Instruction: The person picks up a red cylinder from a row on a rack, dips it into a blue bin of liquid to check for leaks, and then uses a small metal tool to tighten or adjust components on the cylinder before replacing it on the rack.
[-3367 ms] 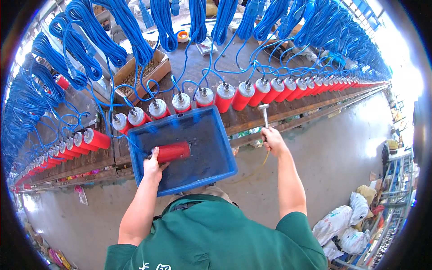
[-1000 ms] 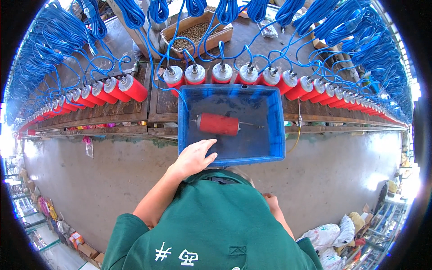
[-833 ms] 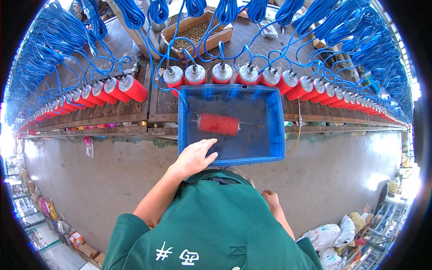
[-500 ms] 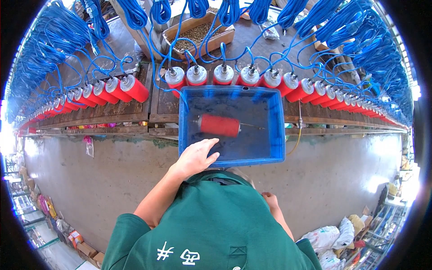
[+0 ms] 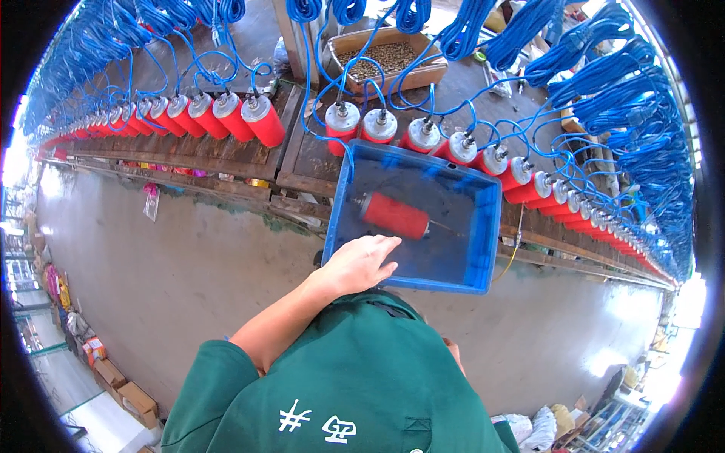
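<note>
A red cylinder [image 5: 396, 217] with metal ends lies on its side in a blue plastic tub [image 5: 411, 283], which appears to hold water. A blue cable drops over the tub's left wall, and a thin rod-like line runs right from the cylinder. Over the tub's near left rim, my left hand [image 5: 361, 264] is held palm down, fingers stretched forward and thumb apart. It grips nothing, and its fingertips stop just short of the cylinder. At my right side, only a sliver of my right hand [image 5: 455, 353] shows past the green shirt; its fingers are hidden.
Red cylinders [image 5: 262, 121] with grey caps and blue cables line the wooden bench [image 5: 306, 162] on both sides. Coiled blue cables [image 5: 462, 34] hang above. Behind the tub sits a box [image 5: 389, 60] of small brownish pieces. A yellow hose [image 5: 513, 257] hangs beside the tub.
The view has turned, so bench and tub appear tilted and farther right. My left hand stays over the near rim, still open. Less of my right hand shows.
</note>
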Demonstrator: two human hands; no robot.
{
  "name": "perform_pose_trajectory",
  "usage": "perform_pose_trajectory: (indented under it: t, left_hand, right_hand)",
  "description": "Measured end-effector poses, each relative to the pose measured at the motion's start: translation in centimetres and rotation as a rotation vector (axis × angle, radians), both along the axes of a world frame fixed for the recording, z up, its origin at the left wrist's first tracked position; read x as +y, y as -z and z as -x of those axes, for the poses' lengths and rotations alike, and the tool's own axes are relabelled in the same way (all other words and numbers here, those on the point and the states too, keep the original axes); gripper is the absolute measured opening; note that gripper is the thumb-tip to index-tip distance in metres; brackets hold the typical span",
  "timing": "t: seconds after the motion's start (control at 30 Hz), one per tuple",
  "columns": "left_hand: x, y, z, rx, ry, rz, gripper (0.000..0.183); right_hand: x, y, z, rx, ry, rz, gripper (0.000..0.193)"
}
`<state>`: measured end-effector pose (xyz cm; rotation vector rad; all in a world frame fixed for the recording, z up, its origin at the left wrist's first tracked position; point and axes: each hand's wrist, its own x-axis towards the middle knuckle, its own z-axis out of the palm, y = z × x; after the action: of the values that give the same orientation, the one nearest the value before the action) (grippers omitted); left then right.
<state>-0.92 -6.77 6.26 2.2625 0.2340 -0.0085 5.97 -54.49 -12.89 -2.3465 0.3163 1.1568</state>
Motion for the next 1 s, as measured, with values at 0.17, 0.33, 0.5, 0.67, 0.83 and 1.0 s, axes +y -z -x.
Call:
perform_pose_trajectory:
  t: [0.17,0.33,0.5,0.67,0.83,1.0]
  left_hand:
    - [0.1,-0.3,0.2,-0.041,-0.017,-0.018,0.051]
    - [0.4,-1.2,0.1,0.035,0.016,0.032,0.054]
    - [0.5,-1.5,0.2,0.043,0.015,0.021,0.054]
    - [0.2,-0.8,-0.2,-0.065,0.015,-0.039,0.051]
    - [0.6,-1.2,-0.5,0.021,0.032,-0.023,0.053]
    - [1.4,-0.9,-1.3,0.016,0.038,-0.090,0.051]
  right_hand:
    - [3.9,-4.3,-1.0,0.017,0.014,-0.015,0.036]
    - [3.9,-3.7,-1.0,0.054,0.088,-0.085,0.037]
    - [3.9,-3.3,-0.2,0.001,0.038,-0.065,0.035]
    - [1.8,-0.8,0.4,-0.013,0.038,-0.047,0.034]
    - [3.0,-2.6,0.2,0.059,0.055,-0.005,0.038]
    - [2.6,-2.0,0.6,0.069,0.100,-0.046,0.036]
